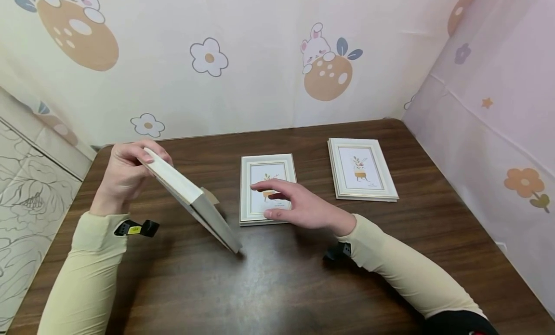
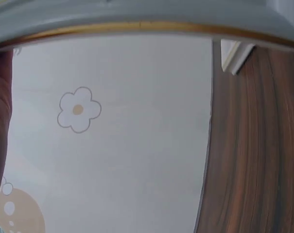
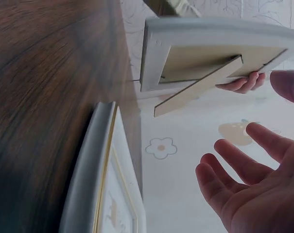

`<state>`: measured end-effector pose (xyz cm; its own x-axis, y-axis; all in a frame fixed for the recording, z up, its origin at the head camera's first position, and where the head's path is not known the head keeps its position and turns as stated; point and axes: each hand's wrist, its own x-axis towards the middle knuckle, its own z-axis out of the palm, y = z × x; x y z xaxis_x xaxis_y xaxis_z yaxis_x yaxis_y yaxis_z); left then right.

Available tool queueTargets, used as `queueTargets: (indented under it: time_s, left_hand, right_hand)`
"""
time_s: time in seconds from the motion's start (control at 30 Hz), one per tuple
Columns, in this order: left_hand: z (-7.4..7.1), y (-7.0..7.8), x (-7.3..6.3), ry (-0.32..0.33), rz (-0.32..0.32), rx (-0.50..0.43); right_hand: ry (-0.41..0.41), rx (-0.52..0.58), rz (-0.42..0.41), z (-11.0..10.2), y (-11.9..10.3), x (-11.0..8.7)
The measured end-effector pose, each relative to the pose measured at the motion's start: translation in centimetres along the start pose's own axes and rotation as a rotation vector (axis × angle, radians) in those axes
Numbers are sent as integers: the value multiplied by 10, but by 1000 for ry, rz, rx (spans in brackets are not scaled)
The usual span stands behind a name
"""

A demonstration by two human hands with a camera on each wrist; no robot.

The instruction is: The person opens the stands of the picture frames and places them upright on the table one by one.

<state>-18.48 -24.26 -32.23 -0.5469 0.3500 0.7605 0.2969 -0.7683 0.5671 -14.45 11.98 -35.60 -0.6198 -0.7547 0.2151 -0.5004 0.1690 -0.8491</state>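
My left hand [image 1: 125, 173] grips the top edge of a white picture frame [image 1: 186, 190], which is tilted above the left part of the table. In the right wrist view, the back of this picture frame [image 3: 156, 63] shows a beige panel with its stand leg [image 3: 200, 87] swung out. My right hand [image 1: 299, 205] hovers over a second white picture frame [image 1: 247, 195] lying face up in the middle, its fingers spread and holding nothing. That one has a print of a potted plant. In the left wrist view, the held frame's gold-lined rim [image 2: 137, 26] crosses the top.
Another white picture frame [image 1: 388, 180] with a plant print lies face up at the back right of the brown wooden table [image 1: 260, 282]. Behind the table hangs a patterned curtain [image 1: 260, 84]; a pinkish one [image 1: 477, 147] borders the right side.
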Motion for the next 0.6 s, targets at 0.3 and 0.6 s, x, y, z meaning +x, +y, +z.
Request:
queueTargets:
  time_s: [0.3,0.6]
  left_hand:
    - [4,-6,4,-58,-24,-131]
    - [-6,-18,8,-96,-47,-193]
  right_hand:
    - [-5,-15,-35,7,-10,4]
    - [8,-79,-39,13,-13,13]
